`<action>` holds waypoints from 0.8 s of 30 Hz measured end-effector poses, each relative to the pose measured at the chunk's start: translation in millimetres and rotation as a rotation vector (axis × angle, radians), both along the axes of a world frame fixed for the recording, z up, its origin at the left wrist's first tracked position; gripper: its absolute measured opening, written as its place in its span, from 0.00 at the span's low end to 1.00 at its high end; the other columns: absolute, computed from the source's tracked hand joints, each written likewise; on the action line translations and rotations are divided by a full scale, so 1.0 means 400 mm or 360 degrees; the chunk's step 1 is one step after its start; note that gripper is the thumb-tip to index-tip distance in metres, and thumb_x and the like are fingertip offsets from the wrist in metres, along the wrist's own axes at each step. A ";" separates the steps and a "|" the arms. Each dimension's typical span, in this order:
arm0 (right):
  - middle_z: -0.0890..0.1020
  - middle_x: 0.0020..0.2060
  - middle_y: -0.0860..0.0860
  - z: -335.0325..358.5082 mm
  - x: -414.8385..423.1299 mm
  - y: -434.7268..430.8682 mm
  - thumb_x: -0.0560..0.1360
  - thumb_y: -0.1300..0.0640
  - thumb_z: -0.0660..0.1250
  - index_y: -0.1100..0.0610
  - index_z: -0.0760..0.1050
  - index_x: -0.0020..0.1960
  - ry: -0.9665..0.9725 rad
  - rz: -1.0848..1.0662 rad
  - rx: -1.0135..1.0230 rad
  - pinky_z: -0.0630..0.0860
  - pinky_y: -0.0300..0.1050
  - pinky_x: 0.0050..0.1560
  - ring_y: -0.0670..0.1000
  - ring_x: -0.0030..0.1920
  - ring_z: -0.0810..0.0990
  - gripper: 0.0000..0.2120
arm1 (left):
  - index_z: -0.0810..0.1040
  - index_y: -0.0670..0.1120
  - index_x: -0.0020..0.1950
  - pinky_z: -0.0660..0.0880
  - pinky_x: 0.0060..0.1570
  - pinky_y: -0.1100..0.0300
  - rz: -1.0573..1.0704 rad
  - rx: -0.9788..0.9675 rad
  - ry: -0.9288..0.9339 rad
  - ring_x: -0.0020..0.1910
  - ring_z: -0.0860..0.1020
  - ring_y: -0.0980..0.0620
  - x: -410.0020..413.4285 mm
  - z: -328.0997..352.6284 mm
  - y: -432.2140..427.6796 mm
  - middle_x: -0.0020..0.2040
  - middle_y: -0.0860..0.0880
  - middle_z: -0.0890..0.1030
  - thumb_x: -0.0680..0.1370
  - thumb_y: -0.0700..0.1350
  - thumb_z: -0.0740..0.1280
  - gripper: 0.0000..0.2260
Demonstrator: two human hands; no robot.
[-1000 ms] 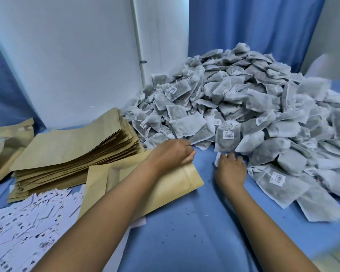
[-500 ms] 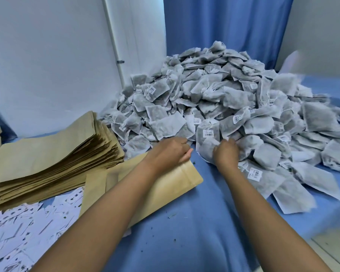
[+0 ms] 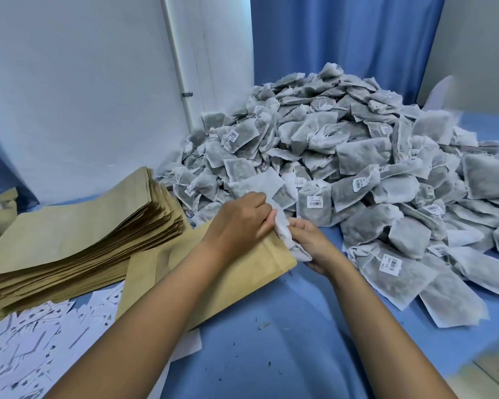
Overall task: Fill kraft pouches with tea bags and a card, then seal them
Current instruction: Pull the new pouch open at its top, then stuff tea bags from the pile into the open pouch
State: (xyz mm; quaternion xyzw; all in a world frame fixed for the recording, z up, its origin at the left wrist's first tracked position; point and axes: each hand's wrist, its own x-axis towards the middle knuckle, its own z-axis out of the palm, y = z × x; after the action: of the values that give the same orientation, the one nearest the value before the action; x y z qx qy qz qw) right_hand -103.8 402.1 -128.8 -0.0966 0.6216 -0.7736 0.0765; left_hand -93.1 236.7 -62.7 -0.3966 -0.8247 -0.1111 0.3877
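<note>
We have both hands at the mouth of one kraft pouch (image 3: 213,272) that lies flat on the blue tablecloth (image 3: 271,341), its open end turned toward the tea bags. Our left hand (image 3: 239,223) rests on the upper corner of that open end, fingers curled down over the edge, pinching the pouch there. Our right hand (image 3: 311,246) is just beside it, palm turned up, fingers curled round a white tea bag (image 3: 285,234) whose near end sits at the pouch mouth; we cannot tell whether any of it is inside. The two hands almost touch, with the tea bag between them.

Behind and to the right rises a big heap of tea bags (image 3: 357,156), grey-filled, many with small barcode tags, spilling down onto the cloth. To the left lies a thick stack of flat kraft pouches (image 3: 78,237), the held pouch overlapping its near edge. In front of that stack, at lower left, printed white cards (image 3: 32,347) are spread loosely, some under the held pouch. A white panel (image 3: 84,82) and a blue curtain (image 3: 343,38) stand behind
</note>
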 end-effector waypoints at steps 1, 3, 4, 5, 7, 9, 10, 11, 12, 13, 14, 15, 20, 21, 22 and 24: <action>0.75 0.31 0.54 0.006 -0.004 -0.008 0.78 0.66 0.61 0.62 0.72 0.44 0.0017 0.0075 0.0087 0.66 0.41 0.32 0.48 0.30 0.72 0.05 | 0.72 0.40 0.30 0.63 0.24 0.58 0.0001 -0.0013 0.0050 0.28 0.71 0.47 0.004 0.003 -0.005 0.30 0.45 0.72 0.77 0.41 0.61 0.15; 0.75 0.30 0.52 0.035 -0.004 -0.028 0.78 0.66 0.60 0.64 0.72 0.42 0.0060 0.0124 0.0306 0.67 0.39 0.31 0.46 0.29 0.72 0.06 | 0.72 0.40 0.29 0.62 0.23 0.59 0.0002 0.0003 0.0082 0.27 0.71 0.46 0.008 0.004 -0.017 0.29 0.44 0.71 0.76 0.40 0.61 0.14; 0.75 0.32 0.52 0.052 -0.003 -0.041 0.77 0.66 0.60 0.66 0.72 0.42 0.0080 0.0149 0.0475 0.68 0.39 0.33 0.46 0.31 0.73 0.06 | 0.72 0.39 0.29 0.64 0.22 0.58 0.0000 0.0013 0.0075 0.27 0.71 0.46 0.009 0.002 -0.022 0.29 0.44 0.71 0.75 0.40 0.62 0.14; 0.76 0.33 0.51 0.068 -0.004 -0.058 0.77 0.66 0.60 0.66 0.72 0.41 0.0096 0.0182 0.0691 0.68 0.36 0.34 0.44 0.33 0.73 0.08 | 0.73 0.39 0.30 0.67 0.22 0.56 -0.0009 0.0010 0.0067 0.27 0.72 0.45 0.011 -0.002 -0.025 0.29 0.44 0.72 0.75 0.39 0.62 0.14; 0.72 0.33 0.50 0.082 -0.005 -0.097 0.80 0.64 0.56 0.59 0.68 0.36 0.0086 0.0247 0.1163 0.64 0.25 0.30 0.41 0.33 0.68 0.14 | 0.74 0.38 0.31 0.70 0.23 0.53 -0.0069 -0.0031 0.0044 0.28 0.72 0.45 0.018 -0.006 -0.021 0.30 0.43 0.72 0.76 0.40 0.61 0.14; 0.62 0.33 0.52 0.074 -0.003 -0.126 0.83 0.63 0.50 0.56 0.57 0.33 0.0008 0.0201 0.1561 0.63 0.26 0.29 0.43 0.33 0.60 0.18 | 0.75 0.39 0.32 0.70 0.23 0.53 -0.0155 -0.0137 0.0039 0.29 0.73 0.45 0.024 0.002 -0.016 0.31 0.43 0.73 0.77 0.41 0.60 0.15; 0.59 0.33 0.50 0.071 0.001 -0.132 0.83 0.62 0.48 0.55 0.55 0.33 -0.0018 0.0205 0.1684 0.62 0.29 0.32 0.44 0.35 0.61 0.19 | 0.76 0.39 0.33 0.69 0.24 0.54 -0.0172 -0.0206 0.0067 0.29 0.73 0.45 0.023 0.006 -0.017 0.31 0.43 0.74 0.78 0.42 0.59 0.15; 0.60 0.34 0.50 0.066 0.001 -0.139 0.83 0.62 0.48 0.54 0.57 0.34 0.0070 0.0217 0.1717 0.63 0.34 0.38 0.45 0.37 0.63 0.18 | 0.77 0.39 0.33 0.69 0.24 0.55 -0.0159 -0.0258 0.0096 0.29 0.74 0.45 0.023 0.010 -0.024 0.32 0.44 0.75 0.78 0.43 0.59 0.16; 0.64 0.35 0.50 0.073 0.008 -0.146 0.83 0.63 0.50 0.55 0.62 0.37 0.0132 0.0277 0.1675 0.64 0.36 0.42 0.44 0.38 0.65 0.16 | 0.78 0.40 0.33 0.69 0.24 0.56 -0.0119 -0.0280 0.0093 0.30 0.75 0.45 0.021 0.015 -0.036 0.32 0.44 0.76 0.78 0.43 0.58 0.16; 0.69 0.39 0.50 0.087 0.018 -0.147 0.82 0.63 0.53 0.58 0.68 0.43 0.0149 0.0304 0.1597 0.66 0.35 0.43 0.43 0.39 0.68 0.11 | 0.78 0.39 0.34 0.70 0.25 0.55 -0.0070 -0.0269 0.0064 0.31 0.76 0.45 0.019 0.018 -0.051 0.33 0.44 0.76 0.78 0.44 0.58 0.17; 0.74 0.44 0.51 0.100 0.025 -0.140 0.81 0.62 0.57 0.59 0.72 0.50 0.0252 0.0289 0.1487 0.69 0.33 0.45 0.42 0.41 0.71 0.05 | 0.78 0.39 0.35 0.71 0.26 0.54 -0.0027 -0.0238 0.0031 0.31 0.76 0.44 0.015 0.019 -0.069 0.33 0.43 0.76 0.79 0.44 0.57 0.17; 0.77 0.49 0.51 0.107 0.024 -0.122 0.79 0.59 0.61 0.57 0.74 0.56 0.0354 0.0234 0.1371 0.72 0.34 0.49 0.44 0.43 0.75 0.07 | 0.78 0.38 0.35 0.71 0.26 0.53 0.0005 -0.0200 0.0005 0.31 0.76 0.44 0.010 0.019 -0.085 0.33 0.43 0.76 0.79 0.43 0.58 0.16; 0.79 0.57 0.52 0.113 0.021 -0.062 0.72 0.62 0.68 0.52 0.76 0.60 0.0323 0.0352 0.1365 0.75 0.50 0.59 0.55 0.54 0.79 0.17 | 0.75 0.38 0.33 0.72 0.25 0.53 0.0010 -0.0034 -0.0012 0.30 0.75 0.44 -0.003 0.010 -0.079 0.31 0.42 0.74 0.78 0.42 0.58 0.16; 0.79 0.57 0.56 0.107 0.018 -0.080 0.74 0.64 0.64 0.57 0.76 0.60 0.0372 0.0302 0.1409 0.73 0.48 0.60 0.57 0.57 0.77 0.14 | 0.75 0.38 0.33 0.72 0.26 0.53 -0.0022 -0.0034 -0.0006 0.30 0.75 0.44 -0.003 0.007 -0.063 0.31 0.42 0.74 0.78 0.42 0.58 0.16; 0.78 0.60 0.59 0.102 0.014 -0.103 0.77 0.66 0.60 0.61 0.74 0.61 0.0411 0.0159 0.1474 0.71 0.42 0.60 0.58 0.60 0.75 0.14 | 0.76 0.38 0.33 0.72 0.26 0.54 -0.0056 -0.0054 0.0011 0.30 0.75 0.44 -0.004 0.003 -0.048 0.31 0.43 0.74 0.78 0.42 0.57 0.16; 0.70 0.67 0.64 0.080 0.001 -0.136 0.80 0.68 0.54 0.68 0.64 0.69 0.0359 -0.0030 0.1434 0.63 0.32 0.56 0.58 0.68 0.68 0.17 | 0.76 0.39 0.33 0.71 0.24 0.55 -0.0092 -0.0110 0.0047 0.30 0.75 0.45 -0.009 -0.007 -0.029 0.31 0.44 0.75 0.78 0.43 0.57 0.16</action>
State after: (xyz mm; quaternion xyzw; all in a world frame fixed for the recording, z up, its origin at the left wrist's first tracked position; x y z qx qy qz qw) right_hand -103.3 347.5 -96.7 -0.1317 0.9010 -0.4117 0.0358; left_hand -96.6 225.0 -65.6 -0.4351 -0.8103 -0.0879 0.3825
